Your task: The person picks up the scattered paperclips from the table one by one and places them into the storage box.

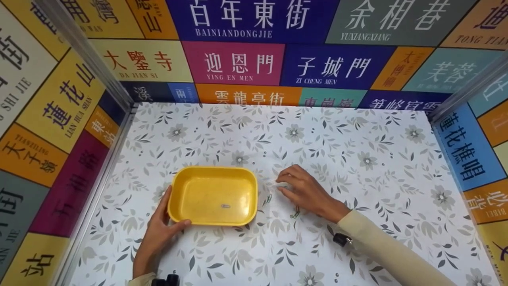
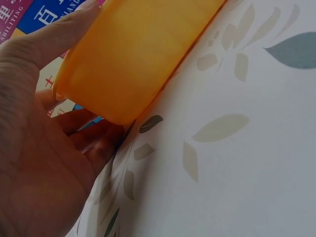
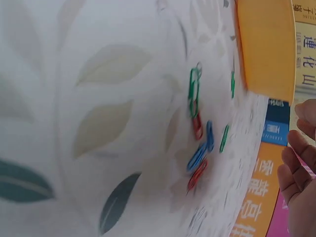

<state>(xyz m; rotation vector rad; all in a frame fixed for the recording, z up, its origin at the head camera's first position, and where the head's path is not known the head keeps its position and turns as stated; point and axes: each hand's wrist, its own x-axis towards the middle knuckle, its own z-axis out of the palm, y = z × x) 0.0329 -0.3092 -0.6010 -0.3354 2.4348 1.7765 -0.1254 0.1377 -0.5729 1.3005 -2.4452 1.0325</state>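
The paper clips lie on the worktop to the right of the yellow tray, nearest your right grip, which is loosely spread. Your left grip pinches the tray's left end; its long axis runs left to right.

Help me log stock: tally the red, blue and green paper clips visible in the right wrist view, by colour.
Green paper clips: 3
Red paper clips: 2
Blue paper clips: 2
Total: 7
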